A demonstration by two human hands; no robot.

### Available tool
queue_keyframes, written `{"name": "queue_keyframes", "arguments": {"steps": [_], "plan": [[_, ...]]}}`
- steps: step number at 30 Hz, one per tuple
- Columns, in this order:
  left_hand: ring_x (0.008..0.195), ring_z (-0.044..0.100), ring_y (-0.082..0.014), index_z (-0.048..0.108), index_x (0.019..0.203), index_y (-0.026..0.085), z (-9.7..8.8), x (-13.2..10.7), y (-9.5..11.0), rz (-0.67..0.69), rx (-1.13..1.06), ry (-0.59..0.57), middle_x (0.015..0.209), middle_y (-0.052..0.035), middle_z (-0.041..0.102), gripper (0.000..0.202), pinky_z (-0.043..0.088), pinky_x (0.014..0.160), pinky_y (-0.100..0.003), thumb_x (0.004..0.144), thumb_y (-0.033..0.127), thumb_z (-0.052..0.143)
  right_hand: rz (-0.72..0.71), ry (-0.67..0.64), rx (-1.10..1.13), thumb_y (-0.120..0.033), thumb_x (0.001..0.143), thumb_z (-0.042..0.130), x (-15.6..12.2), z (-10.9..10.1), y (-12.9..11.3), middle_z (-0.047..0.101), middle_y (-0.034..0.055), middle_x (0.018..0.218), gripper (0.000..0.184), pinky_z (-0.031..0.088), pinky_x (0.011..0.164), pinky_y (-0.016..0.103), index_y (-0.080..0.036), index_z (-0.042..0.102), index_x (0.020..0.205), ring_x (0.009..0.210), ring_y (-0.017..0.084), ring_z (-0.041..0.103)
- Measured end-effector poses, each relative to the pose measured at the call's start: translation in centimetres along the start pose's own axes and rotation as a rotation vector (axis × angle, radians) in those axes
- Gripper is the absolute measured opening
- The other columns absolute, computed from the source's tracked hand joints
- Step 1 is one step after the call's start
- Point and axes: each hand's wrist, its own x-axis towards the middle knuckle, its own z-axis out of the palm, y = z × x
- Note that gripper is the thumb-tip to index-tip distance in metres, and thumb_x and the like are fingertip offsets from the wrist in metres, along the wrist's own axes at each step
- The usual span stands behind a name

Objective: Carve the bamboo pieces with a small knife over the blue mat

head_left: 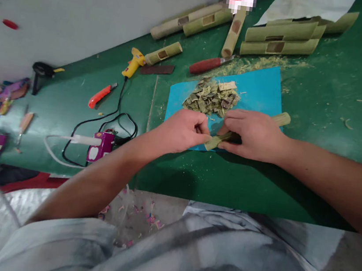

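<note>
A pale green bamboo tube (282, 118) lies slanted over the lower right of a blue sheet (260, 90). My right hand (253, 134) is wrapped round it from above, covering its middle. At the tube's near left end, my left hand (188, 132) is closed, thumb and fingertips pinched against the end. Whether a small scrap is also between those fingertips cannot be made out. Just beyond both hands, a heap of dry bamboo chips and shavings (211, 97) rests on the sheet.
Behind the sheet lies a red-handled knife (205, 65). Several cut bamboo tubes (276, 47) line the back. Leftward on the green table (244, 184) are a yellow glue gun (133, 63), an orange cutter (100, 95) and a purple power strip (100, 147) with looped cables.
</note>
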Motion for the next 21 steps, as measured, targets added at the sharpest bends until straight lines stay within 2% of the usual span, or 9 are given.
{"name": "queue_keyframes", "arguments": {"steps": [21], "plan": [[0.058,0.051,-0.0092,0.064,0.064,0.016,0.16,-0.03,0.02,-0.012,-0.031,-0.001,0.062,0.0028,0.062,0.012,0.036,0.054,-0.022,0.074,0.020,0.070,0.002,-0.007,0.003,-0.039,0.086,0.066,0.02,-0.17,-0.14,0.063,0.0063,0.091,0.020,0.034,0.069,0.032,-0.020,0.066,0.089,0.089,0.022,0.057]]}}
